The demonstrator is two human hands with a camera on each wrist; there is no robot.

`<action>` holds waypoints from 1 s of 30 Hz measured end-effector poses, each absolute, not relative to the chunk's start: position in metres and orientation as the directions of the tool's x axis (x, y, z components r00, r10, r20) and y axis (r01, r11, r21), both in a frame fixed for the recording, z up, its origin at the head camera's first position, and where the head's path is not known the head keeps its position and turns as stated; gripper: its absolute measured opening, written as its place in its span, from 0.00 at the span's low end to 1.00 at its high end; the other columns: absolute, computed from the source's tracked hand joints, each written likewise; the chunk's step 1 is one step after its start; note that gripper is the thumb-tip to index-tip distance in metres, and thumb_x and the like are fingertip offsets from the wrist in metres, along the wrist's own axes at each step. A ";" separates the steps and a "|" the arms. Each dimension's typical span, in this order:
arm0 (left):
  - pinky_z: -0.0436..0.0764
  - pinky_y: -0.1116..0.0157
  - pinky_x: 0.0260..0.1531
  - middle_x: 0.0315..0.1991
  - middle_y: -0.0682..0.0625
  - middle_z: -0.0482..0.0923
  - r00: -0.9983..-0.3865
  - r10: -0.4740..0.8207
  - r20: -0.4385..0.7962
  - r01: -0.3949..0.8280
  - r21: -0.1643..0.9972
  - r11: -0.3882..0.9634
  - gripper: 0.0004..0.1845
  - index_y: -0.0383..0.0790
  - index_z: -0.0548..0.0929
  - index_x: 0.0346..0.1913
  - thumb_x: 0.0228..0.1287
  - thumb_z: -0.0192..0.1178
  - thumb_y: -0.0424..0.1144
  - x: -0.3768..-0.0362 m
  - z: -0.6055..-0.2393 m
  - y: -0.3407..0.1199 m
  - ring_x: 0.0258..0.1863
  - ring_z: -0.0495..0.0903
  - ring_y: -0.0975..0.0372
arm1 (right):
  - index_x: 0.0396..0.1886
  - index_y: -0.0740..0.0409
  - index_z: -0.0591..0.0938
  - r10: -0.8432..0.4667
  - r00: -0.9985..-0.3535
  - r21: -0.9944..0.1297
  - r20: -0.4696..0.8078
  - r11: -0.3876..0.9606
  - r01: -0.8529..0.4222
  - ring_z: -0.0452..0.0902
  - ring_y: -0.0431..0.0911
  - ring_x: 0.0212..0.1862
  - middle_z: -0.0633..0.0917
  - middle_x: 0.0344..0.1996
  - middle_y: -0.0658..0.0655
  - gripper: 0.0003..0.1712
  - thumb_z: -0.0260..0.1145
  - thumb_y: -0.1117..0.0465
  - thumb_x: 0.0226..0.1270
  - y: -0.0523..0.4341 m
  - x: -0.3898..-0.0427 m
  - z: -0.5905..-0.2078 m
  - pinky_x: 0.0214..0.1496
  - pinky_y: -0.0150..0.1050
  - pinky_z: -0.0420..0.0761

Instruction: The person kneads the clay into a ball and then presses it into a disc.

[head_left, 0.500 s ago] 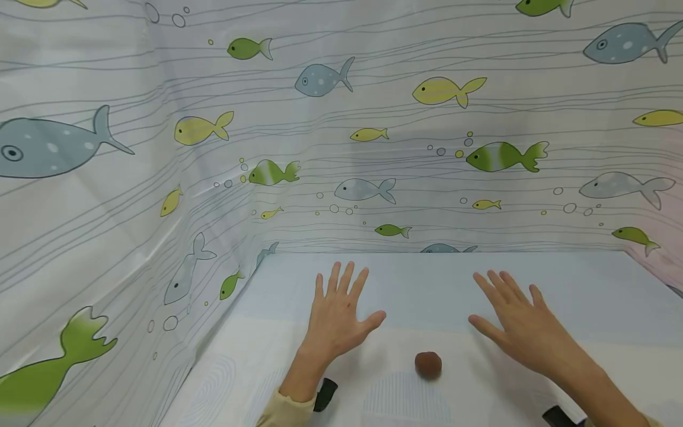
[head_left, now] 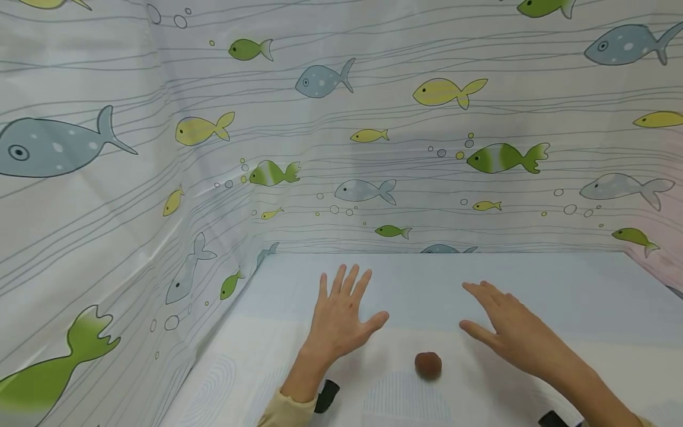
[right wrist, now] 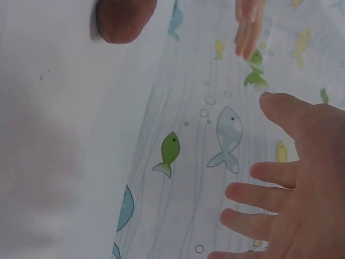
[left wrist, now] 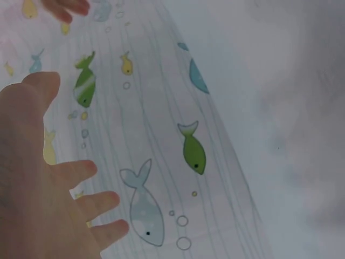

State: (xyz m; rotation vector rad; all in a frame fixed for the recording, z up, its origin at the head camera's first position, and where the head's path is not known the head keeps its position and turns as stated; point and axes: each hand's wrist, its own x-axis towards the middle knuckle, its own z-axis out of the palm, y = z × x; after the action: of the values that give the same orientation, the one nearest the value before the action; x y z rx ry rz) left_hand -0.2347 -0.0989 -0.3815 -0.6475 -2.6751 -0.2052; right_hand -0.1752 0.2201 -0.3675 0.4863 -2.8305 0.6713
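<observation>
Left hand (head_left: 341, 320): fingers straight and spread, palm down over the table surface (head_left: 560, 290), holding nothing. Whether it touches the surface cannot be told. A pale yellow sleeve cuff (head_left: 285, 412) shows at its wrist, with a dark strap (head_left: 326, 395) just beside it at the near edge.

Right hand (head_left: 514, 335): released, fingers extended and close together, pointing far and left, holding nothing. It lies right of the left hand, well apart from it.

Brown ball (head_left: 428, 364): small, round, reddish brown. It sits on the table between the two hands and nearer to the viewer than both, touched by neither. In the right wrist view it appears at the top edge (right wrist: 125, 19), partly cut off.

Table surface: pale blue on the far part, white with faint lined patches on the near part.

Fish curtain (head_left: 373, 136): white sheet printed with grey wavy lines, bubbles, and blue, green and yellow fish. It stands along the far side and the left side of the table, meeting at the far left corner.
</observation>
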 end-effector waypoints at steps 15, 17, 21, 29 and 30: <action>0.45 0.39 0.72 0.77 0.46 0.55 -0.828 0.408 0.384 0.484 0.123 0.866 0.44 0.52 0.56 0.79 0.66 0.42 0.72 -0.235 -0.384 -0.097 0.78 0.50 0.49 | 0.72 0.45 0.68 -0.269 -0.929 -0.484 0.253 0.796 -0.363 0.69 0.58 0.67 0.73 0.66 0.57 0.41 0.57 0.30 0.66 0.203 -0.171 -0.374 0.58 0.63 0.74; 0.46 0.39 0.72 0.77 0.46 0.55 -0.828 0.411 0.382 0.488 0.130 0.863 0.44 0.52 0.56 0.78 0.66 0.42 0.72 -0.235 -0.384 -0.097 0.78 0.50 0.50 | 0.72 0.44 0.68 -0.262 -0.932 -0.499 0.252 0.790 -0.357 0.69 0.57 0.67 0.74 0.66 0.55 0.40 0.58 0.30 0.66 0.201 -0.172 -0.377 0.58 0.62 0.75; 0.46 0.39 0.72 0.77 0.47 0.56 -0.829 0.414 0.376 0.494 0.147 0.857 0.44 0.53 0.56 0.78 0.66 0.42 0.72 -0.234 -0.385 -0.095 0.78 0.50 0.50 | 0.71 0.43 0.69 -0.259 -0.936 -0.515 0.240 0.783 -0.349 0.70 0.55 0.67 0.74 0.66 0.53 0.41 0.57 0.28 0.64 0.198 -0.173 -0.383 0.58 0.59 0.76; 0.50 0.41 0.72 0.77 0.47 0.56 -0.836 0.411 0.365 0.501 0.199 0.843 0.43 0.53 0.57 0.78 0.66 0.43 0.72 -0.233 -0.387 -0.092 0.78 0.51 0.50 | 0.70 0.44 0.71 -0.288 -0.930 -0.508 0.228 0.780 -0.366 0.71 0.54 0.67 0.75 0.65 0.51 0.41 0.57 0.28 0.64 0.191 -0.174 -0.394 0.60 0.58 0.75; 0.50 0.41 0.72 0.77 0.48 0.56 -0.837 0.409 0.363 0.499 0.201 0.843 0.43 0.53 0.57 0.78 0.66 0.43 0.72 -0.233 -0.387 -0.092 0.78 0.51 0.50 | 0.70 0.45 0.71 -0.291 -0.929 -0.510 0.227 0.777 -0.368 0.70 0.55 0.67 0.75 0.65 0.51 0.40 0.59 0.30 0.65 0.190 -0.174 -0.395 0.60 0.59 0.75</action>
State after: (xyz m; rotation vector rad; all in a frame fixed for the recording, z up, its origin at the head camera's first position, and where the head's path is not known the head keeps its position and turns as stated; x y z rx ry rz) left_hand -0.2332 -0.0917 -0.3870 -0.6871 -2.7141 -0.4158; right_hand -0.1740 0.1900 -0.3950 0.5280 -2.8329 0.8556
